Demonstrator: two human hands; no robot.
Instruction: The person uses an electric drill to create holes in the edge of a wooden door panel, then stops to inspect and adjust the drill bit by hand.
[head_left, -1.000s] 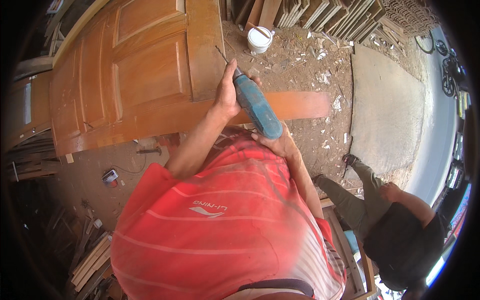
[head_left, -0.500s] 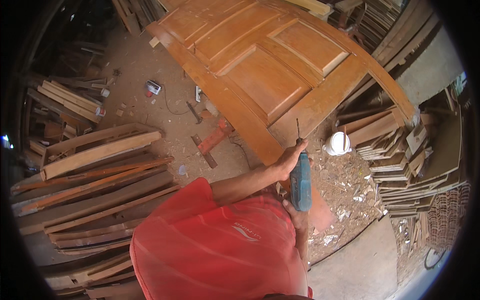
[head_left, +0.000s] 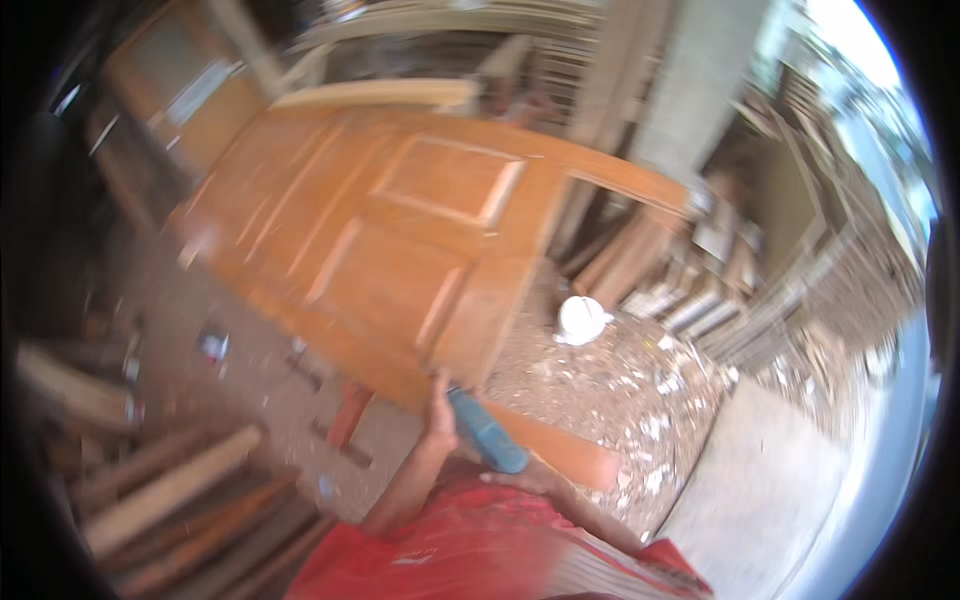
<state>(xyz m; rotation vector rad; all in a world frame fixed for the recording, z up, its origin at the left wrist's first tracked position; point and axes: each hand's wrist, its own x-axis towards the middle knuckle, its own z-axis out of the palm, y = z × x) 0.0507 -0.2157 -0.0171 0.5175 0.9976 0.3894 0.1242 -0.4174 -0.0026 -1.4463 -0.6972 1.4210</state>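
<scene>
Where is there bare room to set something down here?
The grey slab, right of the scrap-littered ground, looks bare; so, through blur, does the orange door beyond the blue tool. Crowded: stacked boards beside the white bucket, and planks at lower left.

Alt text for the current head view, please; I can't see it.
A blue power drill is held by the left grip near its front and the right grip at its rear. A panelled wooden door lies beyond; a white bucket sits on littered ground to the right, all blurred.
</scene>
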